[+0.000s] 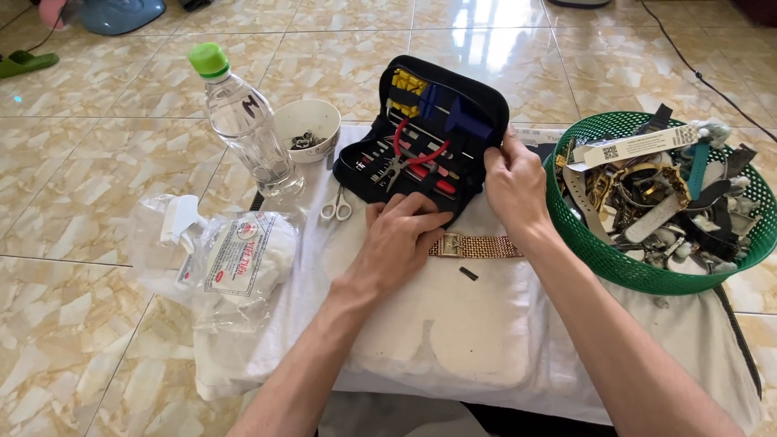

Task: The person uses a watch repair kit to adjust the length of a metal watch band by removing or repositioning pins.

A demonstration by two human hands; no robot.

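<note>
Far left of my hands I see a clear bag [231, 263] on the floor, holding a white spray nozzle and a white packet with a round red-rimmed label. Behind it stands a clear bottle [245, 121] with a green cap, and just right of that a white bowl [309, 128] with small dark bits inside. Small scissors [336, 208] lie just left of my left hand [402, 239]. That hand lies flat, fingers together, pressing the near edge of the black tool case [437, 133], and covers one end of a gold watch [473, 246] on the white cloth [437, 324]. My right hand [513, 184] pinches the case's right edge. Right of it sits a green basket [615, 263] of watches, with a long white tag bearing a square code on top.
</note>
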